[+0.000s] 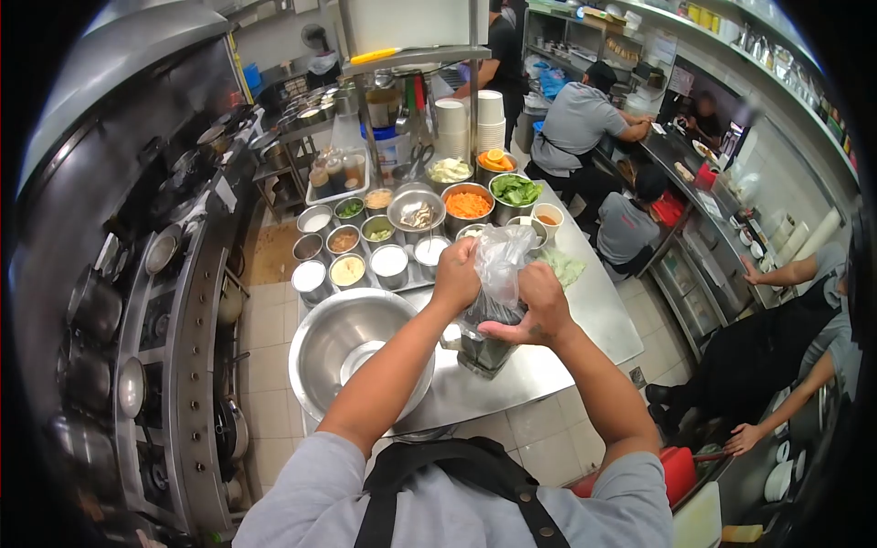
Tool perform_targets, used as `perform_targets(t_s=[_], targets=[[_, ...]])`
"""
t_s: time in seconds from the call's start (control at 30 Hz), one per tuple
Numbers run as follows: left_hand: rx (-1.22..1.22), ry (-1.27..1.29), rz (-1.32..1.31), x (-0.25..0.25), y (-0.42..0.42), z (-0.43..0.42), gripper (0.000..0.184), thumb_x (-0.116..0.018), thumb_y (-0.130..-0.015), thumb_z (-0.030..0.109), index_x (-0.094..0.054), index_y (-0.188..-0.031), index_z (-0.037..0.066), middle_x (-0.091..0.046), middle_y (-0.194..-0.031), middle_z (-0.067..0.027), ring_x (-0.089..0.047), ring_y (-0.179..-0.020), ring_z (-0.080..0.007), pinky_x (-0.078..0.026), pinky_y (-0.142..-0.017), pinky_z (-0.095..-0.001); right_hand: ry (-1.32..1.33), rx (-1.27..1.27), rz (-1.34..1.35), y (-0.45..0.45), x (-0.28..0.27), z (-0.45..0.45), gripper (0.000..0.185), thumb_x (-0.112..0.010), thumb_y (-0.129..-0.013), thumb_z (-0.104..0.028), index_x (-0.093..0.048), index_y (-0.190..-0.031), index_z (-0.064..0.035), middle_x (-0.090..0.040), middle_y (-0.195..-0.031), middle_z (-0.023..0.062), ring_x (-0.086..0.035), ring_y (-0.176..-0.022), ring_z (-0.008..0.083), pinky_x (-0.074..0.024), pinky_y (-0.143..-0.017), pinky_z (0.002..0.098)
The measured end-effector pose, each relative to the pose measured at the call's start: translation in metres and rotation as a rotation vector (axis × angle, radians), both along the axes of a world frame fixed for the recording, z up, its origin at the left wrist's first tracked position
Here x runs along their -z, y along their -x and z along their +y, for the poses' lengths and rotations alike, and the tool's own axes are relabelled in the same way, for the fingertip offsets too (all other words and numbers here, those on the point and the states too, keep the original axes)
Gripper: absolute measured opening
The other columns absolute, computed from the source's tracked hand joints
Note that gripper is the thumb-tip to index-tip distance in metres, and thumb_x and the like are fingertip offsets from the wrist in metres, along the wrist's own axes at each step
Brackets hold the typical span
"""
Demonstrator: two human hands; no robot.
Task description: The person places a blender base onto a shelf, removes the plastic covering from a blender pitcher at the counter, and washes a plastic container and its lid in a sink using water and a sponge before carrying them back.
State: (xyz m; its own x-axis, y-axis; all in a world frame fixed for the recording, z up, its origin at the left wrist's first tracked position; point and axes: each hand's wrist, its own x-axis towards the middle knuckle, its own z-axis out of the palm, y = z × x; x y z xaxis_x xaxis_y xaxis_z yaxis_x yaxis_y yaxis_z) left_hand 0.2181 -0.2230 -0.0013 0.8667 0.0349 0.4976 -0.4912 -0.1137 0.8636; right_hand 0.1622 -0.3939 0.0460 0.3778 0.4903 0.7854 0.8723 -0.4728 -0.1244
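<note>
Straight ahead of me, a clear plastic bag (pixel 504 256) stands upright over the steel table, gathered and crumpled at its top. Something dark fills its lower part; I cannot make out what it is. My left hand (pixel 458 279) is closed on the bag's left side. On the other side my right hand (pixel 537 309) grips the plastic, its thumb pointing left across the front. Left of the bag, a large steel mixing bowl (pixel 315 352) has a smaller round shape inside, partly hidden by my left forearm.
Steel tubs hold shredded carrot (pixel 467 203), green leaves (pixel 516 189) and white contents (pixel 389 261). A strainer (pixel 417 210) rests above them. Stacked paper cups (pixel 491 119) stand behind. A stove (pixel 174 365) lines the left. Co-workers sit at the right; one person's hand (pixel 746 439) reaches in there.
</note>
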Motion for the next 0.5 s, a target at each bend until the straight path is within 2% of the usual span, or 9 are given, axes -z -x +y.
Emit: perform_targets(t_s=[0.1, 0.2, 0.33, 0.4, 0.5], targets=[[-0.008, 0.022, 0.015, 0.002, -0.001, -0.001, 0.028, -0.047, -0.097, 0.018, -0.058, -0.083, -0.004, -0.060, -0.074, -0.0182, -0.055, -0.066, -0.0248, -0.044, -0.065, -0.0357, -0.018, -0.039, -0.013, -0.001, -0.001, 0.001, 0.054, -0.081, -0.062, -0.051, -0.052, -0.070, -0.0061, -0.049, -0.066, 0.0060, -0.049, -0.062, 0.0263, -0.0404, -0.071, 0.0377], [-0.006, 0.087, 0.048, -0.002, 0.001, -0.003, 0.028, -0.048, -0.096, 0.017, -0.058, -0.082, -0.004, -0.060, -0.072, -0.0176, -0.055, -0.064, -0.0231, -0.044, -0.064, -0.0352, -0.004, -0.061, 0.022, -0.004, 0.000, 0.000, 0.055, -0.086, -0.058, -0.046, -0.056, -0.078, -0.0041, -0.049, -0.069, 0.0072, -0.048, -0.065, 0.0289, -0.0402, -0.070, 0.0389], [-0.036, 0.051, 0.055, -0.002, 0.001, -0.003, 0.027, -0.048, -0.096, 0.015, -0.059, -0.081, -0.005, -0.060, -0.071, -0.0180, -0.055, -0.063, -0.0233, -0.043, -0.063, -0.0357, 0.013, -0.056, 0.043, -0.004, 0.002, 0.000, 0.053, -0.087, -0.056, -0.042, -0.055, -0.075, -0.0045, -0.047, -0.068, 0.0068, -0.046, -0.065, 0.0281, -0.0399, -0.070, 0.0385], [-0.034, 0.078, 0.024, 0.003, -0.004, -0.004, 0.026, -0.048, -0.096, 0.014, -0.059, -0.082, -0.005, -0.060, -0.072, -0.0188, -0.055, -0.063, -0.0236, -0.043, -0.063, -0.0359, -0.005, -0.046, -0.014, -0.003, -0.002, 0.002, 0.049, -0.083, -0.058, -0.043, -0.053, -0.069, -0.0064, -0.050, -0.065, 0.0051, -0.050, -0.061, 0.0251, -0.0402, -0.071, 0.0365], [-0.046, 0.048, 0.012, 0.002, -0.002, -0.002, 0.026, -0.048, -0.096, 0.013, -0.059, -0.081, -0.005, -0.060, -0.071, -0.0189, -0.055, -0.062, -0.0237, -0.043, -0.062, -0.0360, -0.005, -0.061, -0.002, -0.004, -0.001, 0.002, 0.048, -0.083, -0.058, -0.041, -0.055, -0.071, -0.0058, -0.050, -0.066, 0.0052, -0.051, -0.063, 0.0252, -0.0403, -0.071, 0.0365]])
